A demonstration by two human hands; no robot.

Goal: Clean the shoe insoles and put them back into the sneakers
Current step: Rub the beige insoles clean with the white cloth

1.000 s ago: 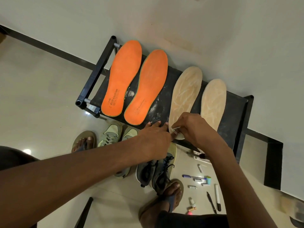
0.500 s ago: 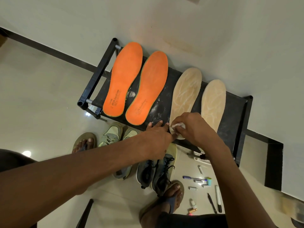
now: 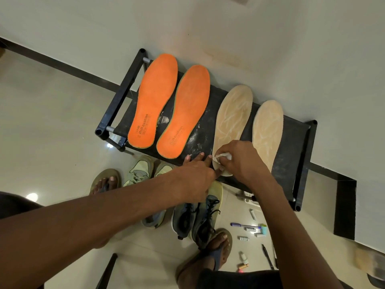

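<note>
Two orange insoles lie side by side on the black top of a low rack [image 3: 291, 140]. The left orange insole [image 3: 155, 101] carries dark print near its heel reading "AIR cushion", with a smaller line under it too fine to read and the number "10" at the heel end. The right orange insole [image 3: 185, 111] bears the same "AIR cushion" print, fainter. White dusty smears mark the rack top between and beside them.

At 3 o'clock from the orange pair lie two beige insoles with pale crackled streaks: the nearer beige insole [image 3: 232, 115] and the far beige insole [image 3: 267, 132], apart from each other.

The right hand [image 3: 242, 161] has its fingers curled, pinching a small white wad of cloth [image 3: 220, 156] against the heel end of the nearer beige insole. The left hand [image 3: 196, 176] lies with straight fingers spread flat on the rack edge, its thumb side touching that heel.

On the floor at 6 o'clock from the rack stand pale green sneakers [image 3: 139, 170] and dark sneakers [image 3: 195, 220], both partly hidden by the left forearm. At 5 o'clock, pens [image 3: 245, 225] and small tubes are scattered; their lettering is illegible. Two sandalled feet stand beside the sneakers.
</note>
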